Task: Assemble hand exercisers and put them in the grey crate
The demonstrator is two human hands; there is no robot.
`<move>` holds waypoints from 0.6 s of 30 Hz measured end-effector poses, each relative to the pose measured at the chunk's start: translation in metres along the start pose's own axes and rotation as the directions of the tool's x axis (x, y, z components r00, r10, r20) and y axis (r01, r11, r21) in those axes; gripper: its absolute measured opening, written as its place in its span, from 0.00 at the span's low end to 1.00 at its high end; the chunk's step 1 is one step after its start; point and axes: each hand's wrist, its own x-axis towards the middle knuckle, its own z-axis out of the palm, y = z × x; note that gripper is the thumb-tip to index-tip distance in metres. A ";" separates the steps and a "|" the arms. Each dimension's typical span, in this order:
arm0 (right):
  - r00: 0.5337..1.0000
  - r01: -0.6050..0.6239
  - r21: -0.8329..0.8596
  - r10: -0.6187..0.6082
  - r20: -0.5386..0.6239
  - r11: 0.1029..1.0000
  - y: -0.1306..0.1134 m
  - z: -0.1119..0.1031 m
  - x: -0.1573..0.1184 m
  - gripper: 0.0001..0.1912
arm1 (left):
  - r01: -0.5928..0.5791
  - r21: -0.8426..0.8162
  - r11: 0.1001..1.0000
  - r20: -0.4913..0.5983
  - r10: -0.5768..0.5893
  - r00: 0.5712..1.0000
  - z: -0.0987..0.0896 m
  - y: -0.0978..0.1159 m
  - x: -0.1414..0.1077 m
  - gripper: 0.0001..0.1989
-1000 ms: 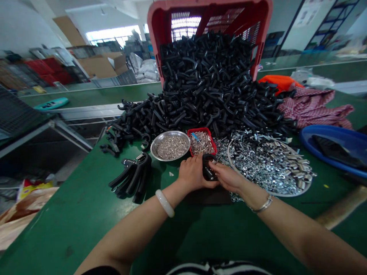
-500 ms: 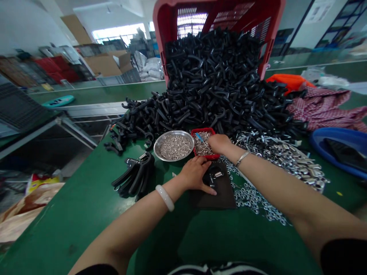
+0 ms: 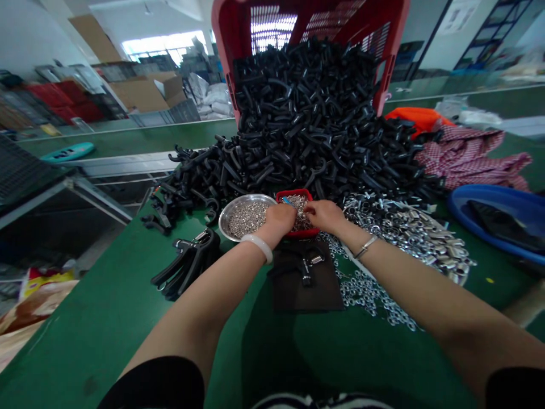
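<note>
My left hand [image 3: 279, 218] is curled over the gap between a steel bowl [image 3: 242, 200] of small silver parts and a small red tray [image 3: 297, 193] of similar parts. My right hand [image 3: 323, 216] reaches in from the right, its fingertips at the tray's contents. Whatever the fingers hold is hidden. Below them, a black plastic handle with a small metal spring [image 3: 310, 267] lies on a dark mat [image 3: 306, 292], touched by neither hand. Several assembled black handles [image 3: 187, 267] lie to the left.
A tipped red crate [image 3: 306, 17] spills a large heap of black plastic handles [image 3: 298, 125] behind the tray. Steel rings and sleeves [image 3: 409, 238] spread across a round tray to the right. A blue tub [image 3: 502, 210] and checked cloth [image 3: 472, 156] lie further right. The green bench ends at the left.
My left hand has moved up from the mat to the red tray, joining my right hand there. The black handle stays on the mat.
</note>
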 end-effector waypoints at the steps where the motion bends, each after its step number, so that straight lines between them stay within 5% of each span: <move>1: 1.000 0.002 -0.002 -0.002 0.002 1.000 -0.001 -0.001 -0.001 0.15 | 0.002 -0.003 1.000 -0.001 -0.002 1.000 0.001 0.001 0.000 0.12; 6: 0.998 0.053 -0.014 -0.052 0.029 0.999 -0.003 -0.006 -0.009 0.13 | 0.008 -0.071 0.997 -0.045 -0.012 0.999 0.002 -0.004 -0.008 0.11; 10: 0.991 0.126 -0.042 -0.123 0.056 0.991 0.004 -0.008 -0.026 0.13 | 0.059 -0.416 0.908 -0.156 -0.135 0.978 0.004 -0.015 -0.019 0.11; 14: 0.981 0.191 -0.077 -0.188 0.045 0.979 0.012 -0.006 -0.041 0.16 | -0.058 -0.679 0.732 -0.081 0.004 0.997 0.013 -0.022 -0.039 0.09; 18: 0.980 0.197 -0.067 -0.196 0.026 0.978 0.015 -0.001 -0.050 0.19 | -0.127 -0.705 0.697 -0.077 0.103 0.992 0.023 -0.024 -0.065 0.10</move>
